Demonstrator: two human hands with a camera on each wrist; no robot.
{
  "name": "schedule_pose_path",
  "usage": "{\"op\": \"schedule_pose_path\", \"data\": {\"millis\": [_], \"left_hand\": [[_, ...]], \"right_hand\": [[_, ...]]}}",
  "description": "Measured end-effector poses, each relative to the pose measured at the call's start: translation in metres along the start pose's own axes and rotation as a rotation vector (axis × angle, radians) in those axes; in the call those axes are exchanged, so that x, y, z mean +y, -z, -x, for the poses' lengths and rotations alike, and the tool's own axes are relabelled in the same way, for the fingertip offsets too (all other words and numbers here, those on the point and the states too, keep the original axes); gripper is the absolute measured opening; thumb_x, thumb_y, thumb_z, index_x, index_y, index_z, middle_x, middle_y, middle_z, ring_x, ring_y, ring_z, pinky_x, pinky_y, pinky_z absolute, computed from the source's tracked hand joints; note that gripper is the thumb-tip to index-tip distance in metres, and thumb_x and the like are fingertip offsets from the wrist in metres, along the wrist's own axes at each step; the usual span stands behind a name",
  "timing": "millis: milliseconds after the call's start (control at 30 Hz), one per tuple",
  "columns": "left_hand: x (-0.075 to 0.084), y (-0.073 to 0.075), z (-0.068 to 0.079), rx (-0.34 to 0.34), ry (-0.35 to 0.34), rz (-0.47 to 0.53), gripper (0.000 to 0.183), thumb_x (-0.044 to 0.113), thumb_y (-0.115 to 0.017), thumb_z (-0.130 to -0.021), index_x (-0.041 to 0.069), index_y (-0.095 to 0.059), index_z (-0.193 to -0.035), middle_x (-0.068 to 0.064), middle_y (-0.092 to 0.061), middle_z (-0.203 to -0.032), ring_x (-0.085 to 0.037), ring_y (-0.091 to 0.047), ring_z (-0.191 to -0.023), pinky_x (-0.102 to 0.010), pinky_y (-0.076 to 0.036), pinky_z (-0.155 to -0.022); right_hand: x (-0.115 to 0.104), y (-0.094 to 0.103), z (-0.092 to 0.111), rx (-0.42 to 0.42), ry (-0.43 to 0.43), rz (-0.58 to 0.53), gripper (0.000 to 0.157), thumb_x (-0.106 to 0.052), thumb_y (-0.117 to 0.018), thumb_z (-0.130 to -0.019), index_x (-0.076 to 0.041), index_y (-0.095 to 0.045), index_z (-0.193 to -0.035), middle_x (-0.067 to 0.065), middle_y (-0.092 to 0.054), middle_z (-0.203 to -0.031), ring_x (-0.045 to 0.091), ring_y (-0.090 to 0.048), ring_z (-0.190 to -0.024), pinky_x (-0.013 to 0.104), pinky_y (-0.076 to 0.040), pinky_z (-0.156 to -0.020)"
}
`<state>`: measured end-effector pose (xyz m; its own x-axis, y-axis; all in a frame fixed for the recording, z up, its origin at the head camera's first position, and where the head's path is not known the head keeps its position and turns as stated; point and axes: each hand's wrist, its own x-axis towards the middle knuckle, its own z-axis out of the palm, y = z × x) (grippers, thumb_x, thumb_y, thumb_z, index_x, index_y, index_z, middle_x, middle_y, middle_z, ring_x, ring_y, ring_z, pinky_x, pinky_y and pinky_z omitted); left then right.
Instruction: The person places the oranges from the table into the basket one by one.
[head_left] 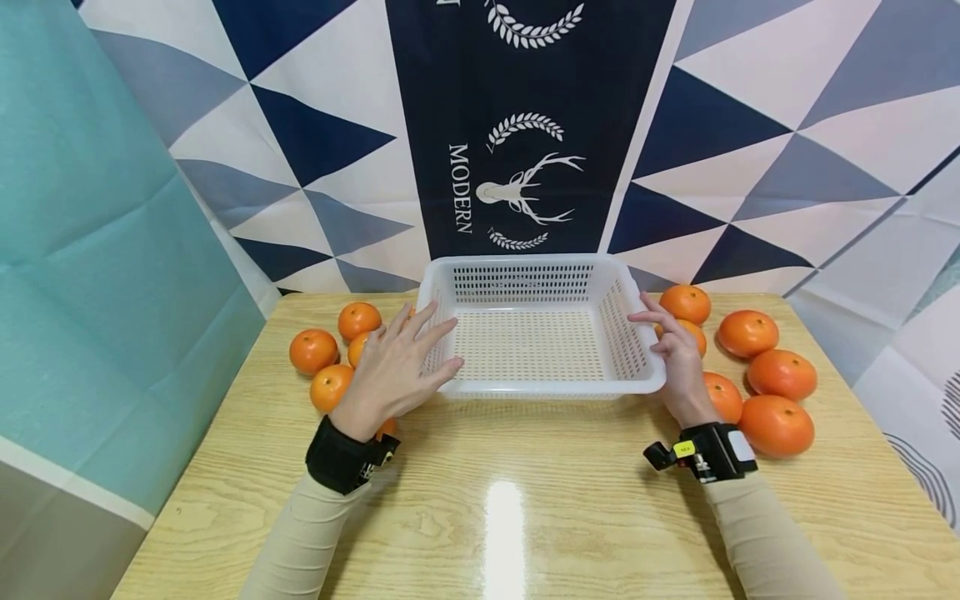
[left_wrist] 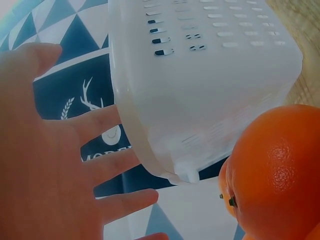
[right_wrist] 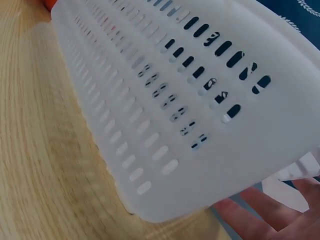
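A white plastic basket (head_left: pixel 540 387) with slotted walls stands on the wooden table against the back wall. My left hand (head_left: pixel 401 362) is at its left side, fingers spread and fairly straight. In the left wrist view, the left fingertips (left_wrist: pixel 112 162) overlap the outer edge of the rim. At the opposite end is my right hand (head_left: pixel 678 362), its index finger reaching over the rim and its thumb close to the outer edge. The right wrist view shows its fingers (right_wrist: pixel 245 215) partly hidden by the basket wall. Neither hand visibly grips the basket.
Several orange fruits, one a big orange fruit (head_left: pixel 313 352), lie left of the basket beside and under my left hand. More, including a large orange fruit (head_left: pixel 776 425), sit right of my right hand. A patterned cloth (head_left: pixel 322 142) hangs behind the table (head_left: pixel 585 517).
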<state>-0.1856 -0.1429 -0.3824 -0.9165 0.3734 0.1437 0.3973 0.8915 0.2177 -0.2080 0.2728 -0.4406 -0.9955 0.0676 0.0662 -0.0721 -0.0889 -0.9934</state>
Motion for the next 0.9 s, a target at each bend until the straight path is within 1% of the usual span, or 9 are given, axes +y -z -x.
{"op": "schedule_pose_path", "data": {"millis": [67, 167, 233, 367, 467, 567, 633, 800, 900], "left_hand": [[0.0, 0.0, 0.0, 0.001, -0.001, 0.0, 0.075, 0.069, -0.051, -0.106, 0.025, -0.058, -0.166, -0.01, -0.04, -0.185, -0.049, -0.034, -0.172, -0.079, -0.039, -0.127], [-0.001, -0.002, 0.0, 0.001, 0.0, -0.001, 0.075, 0.069, -0.051, -0.106, 0.025, -0.058, -0.166, -0.01, -0.039, -0.185, -0.049, -0.034, -0.171, -0.079, -0.039, -0.127], [-0.001, -0.002, 0.0, 0.002, -0.001, -0.001, 0.075, 0.069, -0.051, -0.106, 0.025, -0.058, -0.166, -0.01, -0.039, -0.185, -0.049, -0.034, -0.171, -0.08, -0.039, -0.127], [-0.001, -0.002, 0.0, 0.003, -0.003, 0.0, 0.075, 0.069, -0.05, -0.106, 0.025, -0.058, -0.166, -0.01, -0.039, -0.185, -0.049, -0.034, -0.171, -0.08, -0.039, -0.127], [-0.001, -0.002, 0.0, 0.003, -0.004, 0.002, 0.075, 0.069, -0.05, -0.106, 0.025, -0.058, -0.166, -0.01, -0.039, -0.185, -0.049, -0.034, -0.171, -0.079, -0.039, -0.127], [-0.001, -0.002, 0.0, 0.003, -0.003, 0.004, 0.075, 0.069, -0.05, -0.106, 0.024, -0.058, -0.166, -0.01, -0.04, -0.185, -0.049, -0.034, -0.171, -0.079, -0.039, -0.127], [-0.001, -0.001, 0.0, 0.003, -0.003, 0.003, 0.075, 0.069, -0.05, -0.106, 0.024, -0.059, -0.165, -0.011, -0.04, -0.184, -0.049, -0.034, -0.171, -0.079, -0.039, -0.127], [-0.001, -0.001, 0.0, 0.006, -0.004, 0.005, 0.074, 0.069, -0.051, -0.106, 0.024, -0.059, -0.165, -0.01, -0.04, -0.184, -0.049, -0.035, -0.171, -0.079, -0.04, -0.127], [-0.001, -0.001, 0.0, 0.011, -0.01, 0.004, 0.074, 0.068, -0.051, -0.106, 0.024, -0.059, -0.165, -0.011, -0.041, -0.184, -0.048, -0.036, -0.171, -0.078, -0.04, -0.127]], "right_hand": [[0.0, 0.001, -0.001, 0.002, 0.013, 0.018, 0.069, 0.004, -0.026, -0.092, -0.027, -0.083, -0.114, -0.003, -0.024, -0.191, 0.026, -0.008, -0.18, 0.014, -0.041, -0.113], [0.002, 0.001, -0.001, 0.002, 0.041, 0.037, 0.067, 0.004, -0.027, -0.091, -0.024, -0.084, -0.112, -0.001, -0.027, -0.19, 0.029, -0.011, -0.18, 0.014, -0.041, -0.111], [0.004, 0.001, -0.002, 0.009, 0.06, 0.037, 0.067, 0.003, -0.027, -0.089, -0.024, -0.085, -0.108, 0.001, -0.029, -0.189, 0.029, -0.013, -0.179, 0.014, -0.042, -0.111], [0.007, 0.001, -0.002, 0.003, 0.08, 0.006, 0.066, 0.002, -0.027, -0.088, -0.026, -0.086, -0.102, -0.001, -0.027, -0.19, 0.028, -0.014, -0.179, 0.015, -0.044, -0.111], [0.008, 0.001, -0.001, -0.013, 0.088, -0.026, 0.065, 0.002, -0.026, -0.088, -0.025, -0.084, -0.1, -0.002, -0.023, -0.191, 0.029, -0.011, -0.181, 0.017, -0.042, -0.118], [0.009, 0.002, -0.002, -0.019, 0.101, -0.033, 0.064, 0.003, -0.027, -0.087, -0.025, -0.083, -0.098, 0.003, -0.024, -0.191, 0.029, -0.01, -0.181, 0.019, -0.037, -0.127], [0.009, 0.002, -0.002, -0.02, 0.108, -0.03, 0.064, 0.003, -0.027, -0.087, -0.024, -0.083, -0.098, 0.005, -0.025, -0.19, 0.03, -0.01, -0.181, 0.021, -0.035, -0.129], [0.01, 0.003, -0.003, -0.017, 0.125, -0.003, 0.061, 0.003, -0.028, -0.088, -0.022, -0.083, -0.099, 0.007, -0.028, -0.189, 0.03, -0.012, -0.181, 0.017, -0.038, -0.125], [0.011, 0.005, -0.003, -0.014, 0.144, 0.024, 0.057, 0.004, -0.029, -0.089, -0.017, -0.082, -0.1, 0.01, -0.029, -0.189, 0.032, -0.014, -0.18, 0.012, -0.04, -0.121]]}}
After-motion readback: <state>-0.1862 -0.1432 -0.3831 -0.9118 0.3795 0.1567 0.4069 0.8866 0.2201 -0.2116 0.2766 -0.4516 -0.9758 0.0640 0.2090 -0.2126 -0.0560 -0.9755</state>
